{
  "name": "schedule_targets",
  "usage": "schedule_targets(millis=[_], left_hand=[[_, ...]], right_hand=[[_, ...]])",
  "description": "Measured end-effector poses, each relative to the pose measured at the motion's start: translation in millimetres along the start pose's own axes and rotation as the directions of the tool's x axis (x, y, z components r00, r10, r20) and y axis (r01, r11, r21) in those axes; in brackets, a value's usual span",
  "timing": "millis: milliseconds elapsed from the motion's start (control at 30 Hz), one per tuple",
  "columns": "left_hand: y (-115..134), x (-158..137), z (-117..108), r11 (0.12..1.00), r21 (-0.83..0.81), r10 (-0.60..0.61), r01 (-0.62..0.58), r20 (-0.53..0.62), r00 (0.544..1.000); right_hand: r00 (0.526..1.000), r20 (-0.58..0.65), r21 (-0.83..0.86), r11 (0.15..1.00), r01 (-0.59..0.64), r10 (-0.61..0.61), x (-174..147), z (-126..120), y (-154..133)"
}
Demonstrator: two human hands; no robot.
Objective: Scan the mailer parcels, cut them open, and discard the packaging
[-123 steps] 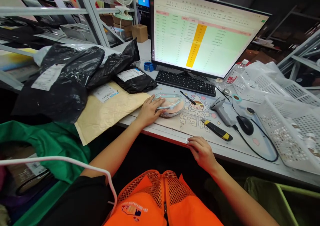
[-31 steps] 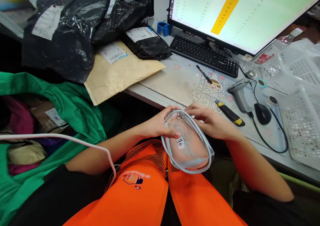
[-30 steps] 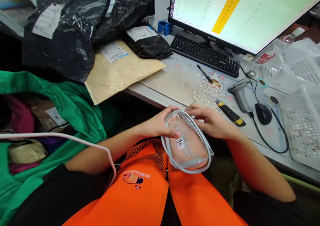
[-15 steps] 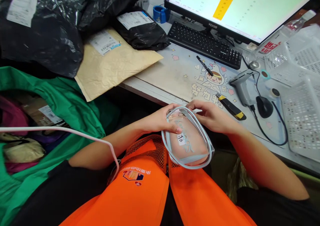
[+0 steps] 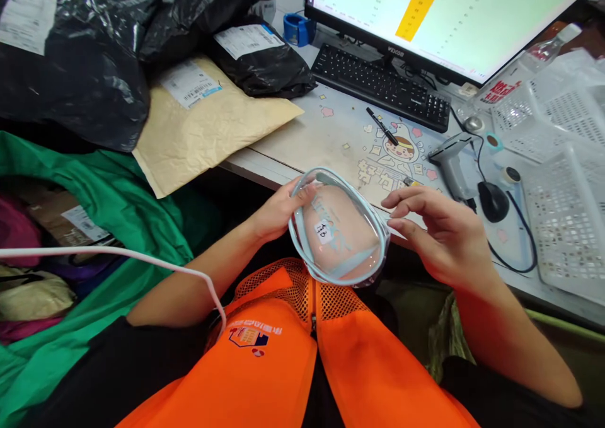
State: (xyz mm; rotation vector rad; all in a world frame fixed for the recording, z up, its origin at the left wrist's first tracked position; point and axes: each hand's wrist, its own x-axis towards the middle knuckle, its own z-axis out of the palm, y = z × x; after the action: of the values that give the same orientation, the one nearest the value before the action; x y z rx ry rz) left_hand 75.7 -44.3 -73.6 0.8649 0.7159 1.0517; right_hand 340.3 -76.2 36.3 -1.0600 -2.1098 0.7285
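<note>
A clear plastic pouch (image 5: 347, 226) with pale blue piping, blue lettering and a small white handwritten label is held above my lap, tilted. My left hand (image 5: 278, 212) grips its upper left edge, the thumb on the front and the other fingers hidden behind. Just right of the pouch, my right hand (image 5: 437, 232) is raised with its fingers apart and curled a little, holding nothing I can see. Behind the right fingers, most of a yellow-and-black box cutter (image 5: 410, 181) is hidden on the desk.
Black parcels (image 5: 94, 69) and a tan padded envelope (image 5: 208, 119) lie at the left, above a green sack (image 5: 155, 195). On the desk are a keyboard (image 5: 380, 87), a pen (image 5: 382, 126), a barcode scanner (image 5: 451, 163) and white baskets (image 5: 567, 226). A white cable (image 5: 142, 259) crosses at left.
My right hand has come off the pouch's top edge and moved right, its fingers opening. The left hand has shifted the pouch slightly up and left.
</note>
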Motion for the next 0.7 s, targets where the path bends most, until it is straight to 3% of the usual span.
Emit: schedule_targets(millis=[233, 333, 400, 467, 533, 633, 700], left_hand=[[1.0, 13.1, -4.4, 0.995, -0.097, 0.016, -0.027, -0.11, 0.994], [4.1, 30.2, -4.4, 0.998, -0.008, 0.063, -0.065, -0.175, 0.983], [11.4, 43.8, -6.5, 0.97, 0.178, 0.206, -0.164, -0.251, 0.946], [24.3, 52.8, -6.8, 0.838, 0.457, 0.439, -0.297, -0.244, 0.865], [40.3, 52.9, -1.4, 0.618, 0.677, 0.589, -0.399, -0.063, 0.806], [58.6, 40.6, 17.2, 0.334, 0.788, 0.505, -0.517, 0.313, 0.804], [62.0, 33.1, 30.6, 0.203, 0.808, 0.404, -0.553, 0.445, 0.799]], right_hand=[[0.989, -0.125, 0.091, 0.994, -0.068, 0.08, -20.6, 12.8, -15.9], [0.976, -0.205, 0.105, 0.993, -0.048, 0.068, -17.0, 26.3, -12.8], [0.95, -0.298, 0.159, 0.986, -0.046, 0.093, -6.2, 35.1, -1.2], [0.906, -0.399, 0.225, 0.973, -0.053, 0.142, 10.2, 42.5, 16.7], [0.853, -0.486, 0.253, 0.965, -0.071, 0.19, 28.0, 48.3, 35.6], [0.796, -0.564, 0.231, 0.968, -0.102, 0.219, 48.6, 54.6, 53.8], [0.786, -0.578, 0.217, 0.97, -0.109, 0.218, 55.5, 58.0, 56.7]])
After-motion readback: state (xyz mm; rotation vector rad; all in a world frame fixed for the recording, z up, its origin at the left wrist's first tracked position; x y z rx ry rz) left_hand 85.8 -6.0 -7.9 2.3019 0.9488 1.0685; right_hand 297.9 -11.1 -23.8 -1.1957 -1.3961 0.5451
